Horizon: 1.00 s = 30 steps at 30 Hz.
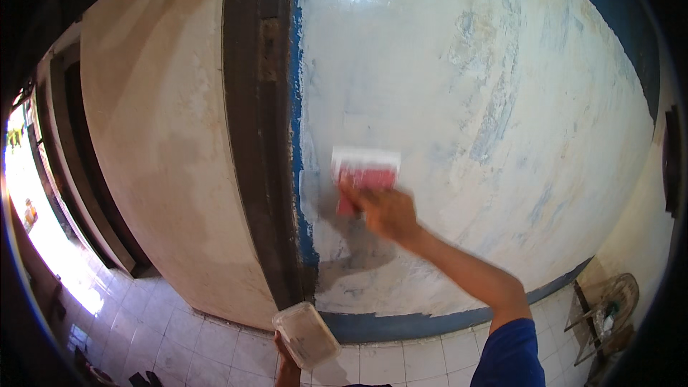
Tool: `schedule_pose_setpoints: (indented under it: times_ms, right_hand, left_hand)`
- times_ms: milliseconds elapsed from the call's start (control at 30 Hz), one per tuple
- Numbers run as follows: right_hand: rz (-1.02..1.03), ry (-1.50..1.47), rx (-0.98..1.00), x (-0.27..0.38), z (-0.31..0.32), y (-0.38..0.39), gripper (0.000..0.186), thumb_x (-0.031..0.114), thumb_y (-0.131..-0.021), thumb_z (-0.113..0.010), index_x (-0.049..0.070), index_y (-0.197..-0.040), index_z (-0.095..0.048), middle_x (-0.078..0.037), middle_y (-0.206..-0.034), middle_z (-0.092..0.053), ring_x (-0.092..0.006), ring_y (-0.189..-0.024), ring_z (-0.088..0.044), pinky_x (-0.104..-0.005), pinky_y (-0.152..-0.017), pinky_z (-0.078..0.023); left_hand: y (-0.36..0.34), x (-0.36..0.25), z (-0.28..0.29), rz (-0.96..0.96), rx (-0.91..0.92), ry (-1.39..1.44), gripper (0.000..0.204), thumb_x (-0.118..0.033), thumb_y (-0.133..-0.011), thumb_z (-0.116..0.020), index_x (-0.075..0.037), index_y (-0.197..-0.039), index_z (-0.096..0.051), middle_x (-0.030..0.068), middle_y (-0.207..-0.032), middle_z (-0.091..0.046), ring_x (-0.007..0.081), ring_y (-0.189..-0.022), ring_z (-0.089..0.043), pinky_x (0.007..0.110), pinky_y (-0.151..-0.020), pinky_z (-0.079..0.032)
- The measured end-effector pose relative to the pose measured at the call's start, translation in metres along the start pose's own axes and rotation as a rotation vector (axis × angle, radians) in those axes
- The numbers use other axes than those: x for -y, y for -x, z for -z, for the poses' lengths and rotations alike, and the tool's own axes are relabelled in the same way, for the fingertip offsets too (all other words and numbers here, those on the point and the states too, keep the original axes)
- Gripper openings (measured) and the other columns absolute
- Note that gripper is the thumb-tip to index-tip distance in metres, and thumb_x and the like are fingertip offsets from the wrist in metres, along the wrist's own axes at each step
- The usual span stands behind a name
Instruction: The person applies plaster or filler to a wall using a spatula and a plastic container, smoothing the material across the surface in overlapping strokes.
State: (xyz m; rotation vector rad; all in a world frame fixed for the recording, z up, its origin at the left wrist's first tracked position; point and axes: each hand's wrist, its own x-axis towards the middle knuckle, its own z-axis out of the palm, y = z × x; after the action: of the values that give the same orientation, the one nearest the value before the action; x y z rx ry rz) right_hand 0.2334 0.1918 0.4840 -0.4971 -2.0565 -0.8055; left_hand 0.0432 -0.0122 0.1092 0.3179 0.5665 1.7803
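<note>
My right hand [388,212] grips a red putty knife [367,175] with a wide blade. White filler covers the blade's upper edge, which lies against or very close to the wall [423,100]. That wall carries a pale, patchy coat of white filler, with blue-grey paint showing through in streaks. Low down, my left hand [284,350] holds a shallow rectangular plastic tub [307,335] by its side. Pale residue coats the inside of the tub. Most of the left hand's fingers are hidden behind it.
A dark door frame [258,122] stands left of the coated wall, beside a blue paint strip. Further left are a beige wall [158,100] and a bright doorway [43,193]. A chair [609,308] with things on it sits at lower right on the tiled floor [423,358].
</note>
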Motion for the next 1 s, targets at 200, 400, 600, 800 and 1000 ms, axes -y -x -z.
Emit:
schedule_pose_setpoints:
  times_ms: [200, 400, 600, 800, 1000]
  right_hand:
    - [0.005, 0.296, -0.100, -0.082, 0.020, -0.071, 0.066, 0.005, -0.070, -0.060, 0.018, -0.134, -0.053, -0.001, -0.063, -0.052, -0.0179, -0.050, -0.053, -0.0320, -0.046, -0.043]
    - [0.155, 0.338, 0.089, -0.011, -0.050, 0.085, 0.056, 0.013, -0.079, -0.056, 0.011, -0.135, -0.050, -0.002, -0.078, -0.053, -0.0163, -0.069, -0.056, -0.0294, -0.061, -0.049]
    - [0.104, 0.071, 0.337, 0.049, -0.067, 0.204, 0.059, 0.014, -0.077, -0.059, 0.014, -0.135, -0.050, 0.000, -0.074, -0.053, -0.0154, -0.065, -0.056, -0.0290, -0.062, -0.048]
    - [-0.107, 0.080, 0.105, 0.007, -0.016, 0.078, 0.057, 0.005, -0.074, -0.059, 0.017, -0.129, -0.057, 0.000, -0.072, -0.058, -0.0179, -0.053, -0.056, -0.0318, -0.048, -0.048]
    - [0.051, 0.335, 0.208, -0.016, -0.064, 0.140, 0.057, 0.009, -0.076, -0.058, 0.009, -0.133, -0.053, -0.003, -0.075, -0.054, -0.0175, -0.065, -0.051, -0.0287, -0.059, -0.047]
  left_hand:
    - [-0.008, 0.015, 0.010, 0.027, -0.004, 0.007, 0.081, -0.066, -0.074, -0.058, -0.012, -0.134, -0.046, 0.0110, -0.125, -0.055, 0.0322, -0.109, -0.055, 0.049, -0.087, -0.050]
    - [-0.007, 0.025, 0.021, 0.036, -0.013, 0.038, 0.081, -0.065, -0.074, -0.058, -0.011, -0.134, -0.047, 0.0110, -0.125, -0.055, 0.0320, -0.108, -0.056, 0.048, -0.087, -0.050]
    - [-0.008, 0.021, 0.019, 0.024, 0.003, 0.011, 0.078, -0.064, -0.077, -0.056, -0.010, -0.133, -0.048, 0.0111, -0.123, -0.056, 0.0310, -0.106, -0.057, 0.046, -0.086, -0.051]
    - [-0.007, 0.024, 0.021, 0.051, -0.079, 0.070, 0.075, -0.063, -0.079, -0.055, -0.010, -0.132, -0.048, 0.0107, -0.121, -0.057, 0.0294, -0.105, -0.057, 0.045, -0.085, -0.051]
    - [-0.012, 0.035, 0.023, -0.058, -0.003, -0.021, 0.073, -0.063, -0.081, -0.052, -0.010, -0.132, -0.048, 0.0101, -0.121, -0.057, 0.0286, -0.103, -0.058, 0.045, -0.083, -0.052]
